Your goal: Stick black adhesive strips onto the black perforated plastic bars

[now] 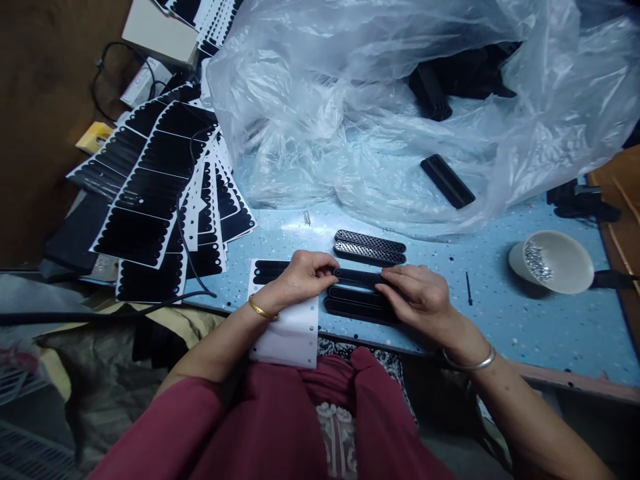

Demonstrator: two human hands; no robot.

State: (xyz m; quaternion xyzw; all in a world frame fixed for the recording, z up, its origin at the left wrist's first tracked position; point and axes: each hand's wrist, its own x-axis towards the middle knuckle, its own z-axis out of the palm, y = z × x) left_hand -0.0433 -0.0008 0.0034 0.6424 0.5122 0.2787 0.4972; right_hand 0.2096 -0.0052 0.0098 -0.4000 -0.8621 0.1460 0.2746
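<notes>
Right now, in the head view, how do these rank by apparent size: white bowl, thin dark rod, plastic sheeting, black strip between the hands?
1. Plastic sheeting, by far
2. White bowl
3. Black strip, partly covered
4. Thin dark rod

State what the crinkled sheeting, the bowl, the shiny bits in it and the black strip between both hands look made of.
Sheeting: thin, glossy plastic film; it is translucent, with bright creases.
Bowl: smooth plastic or ceramic, from its even, pale wall; unsure which.
Shiny bits: probably bare metal, from their silvery glints.
Black strip: likely dull plastic, from its straight edges; rubber is possible.
</notes>
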